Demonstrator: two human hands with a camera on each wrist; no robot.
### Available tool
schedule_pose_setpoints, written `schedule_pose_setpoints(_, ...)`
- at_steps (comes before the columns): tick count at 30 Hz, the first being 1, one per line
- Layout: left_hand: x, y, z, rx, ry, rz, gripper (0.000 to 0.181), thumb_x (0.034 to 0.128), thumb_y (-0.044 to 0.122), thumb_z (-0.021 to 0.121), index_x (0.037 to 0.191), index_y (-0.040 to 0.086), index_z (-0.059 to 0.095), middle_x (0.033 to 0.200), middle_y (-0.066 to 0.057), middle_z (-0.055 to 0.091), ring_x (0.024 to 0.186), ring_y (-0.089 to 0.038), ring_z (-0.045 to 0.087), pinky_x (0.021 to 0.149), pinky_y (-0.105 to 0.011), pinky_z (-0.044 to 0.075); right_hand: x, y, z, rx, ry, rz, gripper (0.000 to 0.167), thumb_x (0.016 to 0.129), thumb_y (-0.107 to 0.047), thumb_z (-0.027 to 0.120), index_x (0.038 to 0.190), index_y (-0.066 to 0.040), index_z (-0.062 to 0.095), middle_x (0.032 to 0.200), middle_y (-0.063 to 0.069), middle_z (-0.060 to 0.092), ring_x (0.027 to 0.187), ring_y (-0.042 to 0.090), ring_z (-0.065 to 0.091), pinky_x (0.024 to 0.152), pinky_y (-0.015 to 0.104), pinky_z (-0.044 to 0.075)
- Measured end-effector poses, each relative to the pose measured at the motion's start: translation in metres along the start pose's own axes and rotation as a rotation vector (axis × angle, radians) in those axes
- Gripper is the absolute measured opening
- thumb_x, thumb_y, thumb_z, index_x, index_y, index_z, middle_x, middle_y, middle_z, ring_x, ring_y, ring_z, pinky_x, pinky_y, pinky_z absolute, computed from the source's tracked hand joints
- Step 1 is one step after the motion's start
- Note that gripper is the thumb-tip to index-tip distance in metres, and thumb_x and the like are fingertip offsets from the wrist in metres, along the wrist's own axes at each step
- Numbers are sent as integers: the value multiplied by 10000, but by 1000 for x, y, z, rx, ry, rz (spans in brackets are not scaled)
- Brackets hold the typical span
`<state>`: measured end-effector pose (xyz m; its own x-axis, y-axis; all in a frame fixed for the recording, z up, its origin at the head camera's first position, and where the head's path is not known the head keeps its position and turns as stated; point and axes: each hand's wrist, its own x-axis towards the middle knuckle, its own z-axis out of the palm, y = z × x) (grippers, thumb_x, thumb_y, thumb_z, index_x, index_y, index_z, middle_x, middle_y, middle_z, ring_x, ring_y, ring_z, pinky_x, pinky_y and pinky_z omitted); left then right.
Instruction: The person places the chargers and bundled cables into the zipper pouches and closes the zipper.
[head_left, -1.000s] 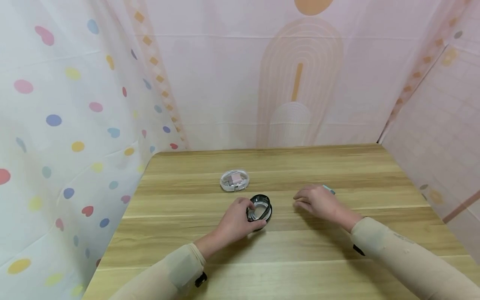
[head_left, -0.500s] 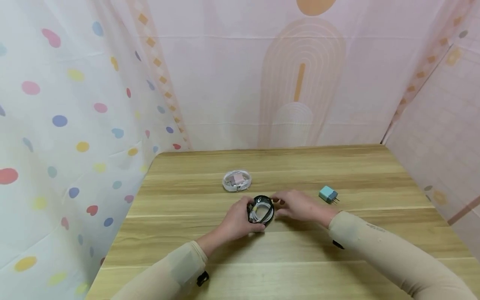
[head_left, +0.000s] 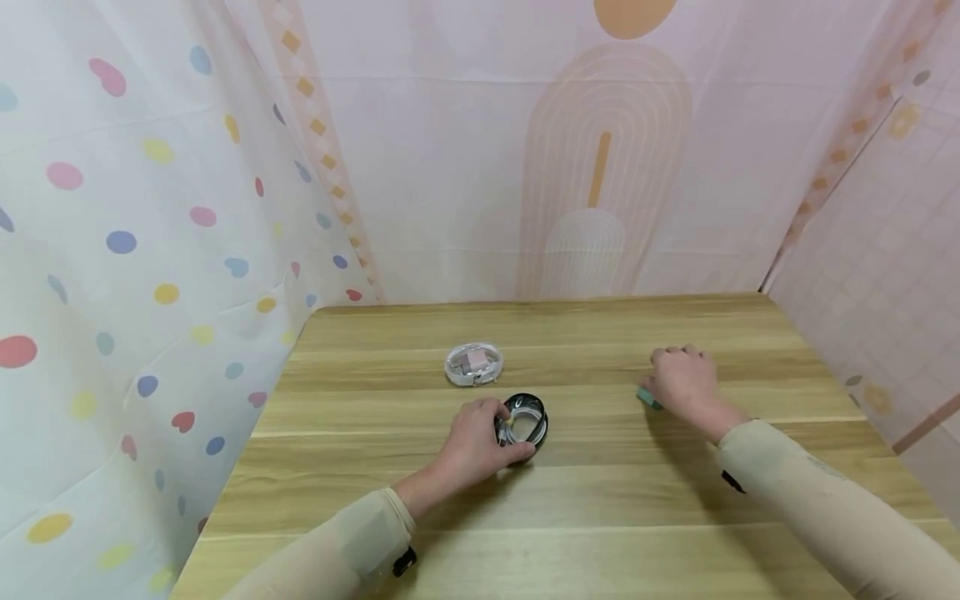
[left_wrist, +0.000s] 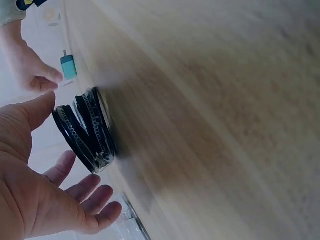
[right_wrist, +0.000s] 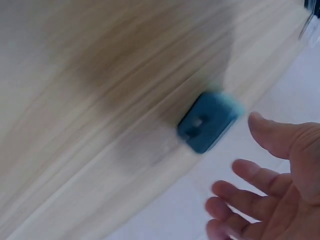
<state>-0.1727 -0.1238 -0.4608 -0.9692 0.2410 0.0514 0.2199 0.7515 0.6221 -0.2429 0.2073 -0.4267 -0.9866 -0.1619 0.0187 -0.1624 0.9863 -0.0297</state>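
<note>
A small round black case (head_left: pixel 542 422) with zip edges stands open on the table, a coiled white cable (head_left: pixel 519 432) inside it. My left hand (head_left: pixel 474 440) holds the case at its left side, thumb on the near edge and fingers on the far edge. In the left wrist view the case (left_wrist: pixel 82 125) gapes between thumb and fingers, its zip teeth showing. My right hand (head_left: pixel 684 385) hovers over a teal plug charger (head_left: pixel 649 398) and partly hides it. The right wrist view has the charger (right_wrist: pixel 209 121) just apart from the thumb, the fingers spread and loosely bent.
A clear oval case (head_left: pixel 474 364) with a white rim lies behind the black case, holding a pink-and-grey charger. The wooden table (head_left: pixel 585 533) meets patterned curtains at the back and sides.
My right hand went left to the black case, then back right to the charger, which it again partly covers. The left hand stayed on the case.
</note>
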Motion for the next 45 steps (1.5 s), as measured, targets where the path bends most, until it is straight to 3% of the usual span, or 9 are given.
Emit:
schedule_pose_setpoints(4,-1,0,0,29,13,14,532,822,427,915,1128,52,692,1231,-142,702,1162,-341,591,1062,-555,447,-2,11,-5,23,-99,34,422,1000,-418,745,1032,0,700,873,131,717,918,389,672,859,593,552)
schedule_pose_setpoints(11,-1,0,0,38,22,18,462,849,408,892,1102,65,714,1190,-118,715,1106,-310,607,1008,-518,452,-2,15,1,131,-114,-28,453,946,-389,816,1116,22,730,941,106,760,791,237,653,704,476,599)
schedule_pose_setpoints(18,-1,0,2,0,28,29,429,863,373,879,1087,37,734,1196,-146,728,1150,-342,666,1057,-551,486,2,15,3,154,-129,-17,445,917,-331,845,1144,27,711,985,125,757,837,245,668,736,507,610)
schedule_pose_setpoints(23,-1,0,2,-4,38,41,415,867,355,872,1073,16,747,1149,-150,749,1123,-331,690,1017,-514,555,0,10,6,150,-94,-92,461,923,-286,827,1206,48,681,1022,152,767,873,267,683,835,597,599)
schedule_pose_setpoints(28,-2,0,0,-24,39,41,418,874,348,861,1080,-1,759,1142,-163,768,1124,-325,708,997,-487,585,-3,-6,13,159,32,-267,390,907,-258,859,1144,5,696,952,107,760,880,277,693,791,496,614)
schedule_pose_setpoints(33,-2,-1,0,-36,48,37,404,878,346,845,1069,-1,768,1112,-161,782,1089,-311,727,972,-474,599,-8,-31,17,149,178,-499,384,861,-208,907,1145,-44,709,1097,138,769,1111,372,683,945,539,606)
schedule_pose_setpoints(36,-2,-2,1,-41,44,36,385,894,341,829,1071,4,773,1096,-156,789,1048,-279,736,930,-441,614,-9,-44,19,121,291,-652,412,820,-195,938,1131,-70,700,1108,103,770,1135,342,673,974,507,602)
schedule_pose_setpoints(40,-2,-2,0,-60,40,43,322,938,314,784,1070,20,786,1055,-126,798,920,-187,726,805,-336,620,-9,-57,24,73,451,-841,443,782,-233,965,1108,-119,688,1082,40,761,1096,279,671,957,434,602)
schedule_pose_setpoints(45,0,0,-1,-92,42,75,213,985,252,718,992,61,811,916,-27,763,718,-67,605,618,-206,518,-7,-71,33,53,566,-1011,395,791,-271,955,1074,-155,706,1091,-20,759,1057,232,671,936,363,595)
